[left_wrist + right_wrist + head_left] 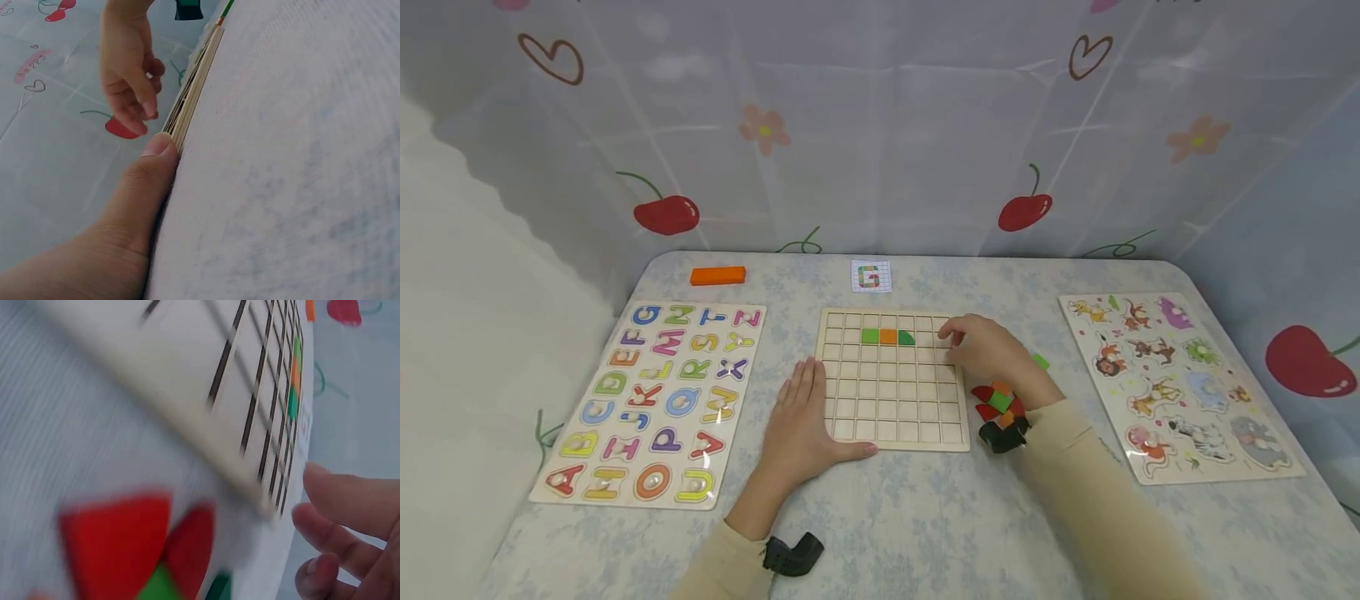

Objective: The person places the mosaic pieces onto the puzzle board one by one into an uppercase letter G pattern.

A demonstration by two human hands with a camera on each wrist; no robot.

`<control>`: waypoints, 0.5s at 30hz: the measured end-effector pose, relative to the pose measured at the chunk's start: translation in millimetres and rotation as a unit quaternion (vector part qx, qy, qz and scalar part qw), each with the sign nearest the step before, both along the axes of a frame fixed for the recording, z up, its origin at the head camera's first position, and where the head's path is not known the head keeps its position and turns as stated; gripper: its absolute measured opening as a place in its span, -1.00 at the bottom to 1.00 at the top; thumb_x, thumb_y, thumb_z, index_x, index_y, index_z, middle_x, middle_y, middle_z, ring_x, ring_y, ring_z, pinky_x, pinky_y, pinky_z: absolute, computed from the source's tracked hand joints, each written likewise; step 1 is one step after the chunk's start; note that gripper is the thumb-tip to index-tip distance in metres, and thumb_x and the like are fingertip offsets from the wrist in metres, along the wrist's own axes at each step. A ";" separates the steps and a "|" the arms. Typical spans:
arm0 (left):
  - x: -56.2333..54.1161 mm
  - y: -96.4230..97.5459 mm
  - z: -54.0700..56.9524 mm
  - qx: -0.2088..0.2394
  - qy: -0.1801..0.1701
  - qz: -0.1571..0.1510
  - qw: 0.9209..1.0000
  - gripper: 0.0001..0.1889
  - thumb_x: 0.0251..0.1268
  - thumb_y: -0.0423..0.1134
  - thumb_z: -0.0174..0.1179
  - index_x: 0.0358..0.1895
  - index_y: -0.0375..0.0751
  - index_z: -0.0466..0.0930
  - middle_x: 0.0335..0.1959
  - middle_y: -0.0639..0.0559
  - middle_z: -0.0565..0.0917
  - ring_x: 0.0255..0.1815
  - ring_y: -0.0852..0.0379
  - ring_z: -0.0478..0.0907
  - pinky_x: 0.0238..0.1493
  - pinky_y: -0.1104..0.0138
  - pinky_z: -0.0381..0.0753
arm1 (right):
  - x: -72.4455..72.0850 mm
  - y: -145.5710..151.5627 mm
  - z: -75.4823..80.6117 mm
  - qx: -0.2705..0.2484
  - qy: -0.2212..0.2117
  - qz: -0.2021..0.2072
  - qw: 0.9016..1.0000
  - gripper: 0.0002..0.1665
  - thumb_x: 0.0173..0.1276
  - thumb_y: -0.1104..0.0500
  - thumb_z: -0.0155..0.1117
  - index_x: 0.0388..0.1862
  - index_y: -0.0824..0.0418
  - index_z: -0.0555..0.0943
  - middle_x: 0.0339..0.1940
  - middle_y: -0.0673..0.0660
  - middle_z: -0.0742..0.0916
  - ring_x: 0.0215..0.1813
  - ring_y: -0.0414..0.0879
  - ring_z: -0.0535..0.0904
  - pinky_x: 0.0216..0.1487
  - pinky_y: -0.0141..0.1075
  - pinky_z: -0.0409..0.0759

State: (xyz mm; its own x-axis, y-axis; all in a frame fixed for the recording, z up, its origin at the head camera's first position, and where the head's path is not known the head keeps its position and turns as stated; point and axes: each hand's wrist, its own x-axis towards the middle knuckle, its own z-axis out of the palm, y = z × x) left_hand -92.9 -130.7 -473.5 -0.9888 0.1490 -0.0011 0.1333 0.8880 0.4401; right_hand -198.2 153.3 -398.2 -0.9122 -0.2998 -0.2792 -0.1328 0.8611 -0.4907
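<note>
A wooden grid board lies flat on the table. In an upper row sit a light green square, an orange square and a dark green rounded piece. My left hand rests at the board's lower left corner, straight fingers along the left side, thumb touching the front edge. Over the board's upper right side hovers my right hand, its fingers loosely bent. The right wrist view shows nothing between that thumb and the fingers. Beside the board is a pile of red, green and orange pieces.
A letter puzzle board lies at the left, an animal puzzle board at the right. Behind the grid board are a small pattern card showing a G and an orange block. A printed curtain hangs along the back.
</note>
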 end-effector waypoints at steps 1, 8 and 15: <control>0.1 -0.1 0.0 0.001 0.000 0.000 1.000 0.58 -0.40 0.71 0.23 0.59 -0.34 -0.21 0.65 -0.20 -0.16 0.68 -0.11 -0.27 0.64 -0.01 -0.12 | 0.8 9.2 -1.2 0.001 -0.007 -0.003 1.000 -0.63 0.42 0.12 0.27 0.18 0.11 0.57 0.00 0.16 0.62 -0.14 0.01 0.51 -0.19 -0.20 0.54; -0.3 -0.9 -2.0 0.003 0.003 0.001 1.000 0.57 -0.41 0.72 0.22 0.60 -0.33 -0.20 0.65 -0.20 -0.17 0.68 -0.11 -0.27 0.64 -0.01 -0.12 | 6.5 55.7 -11.3 -0.009 -0.017 -0.008 1.000 -0.69 0.38 0.17 0.31 0.07 0.20 0.61 -0.02 0.21 0.64 -0.10 0.06 0.52 -0.04 -0.08 0.58; -0.8 0.1 -3.2 0.008 0.003 -0.001 1.000 0.57 -0.40 0.71 0.23 0.60 -0.32 -0.20 0.65 -0.19 -0.17 0.68 -0.10 -0.28 0.64 0.00 -0.13 | 8.0 67.1 -14.0 -0.026 -0.017 0.000 1.000 -0.79 0.37 0.19 0.32 -0.05 0.21 0.63 -0.11 0.18 0.66 -0.14 0.02 0.53 -0.08 -0.13 0.57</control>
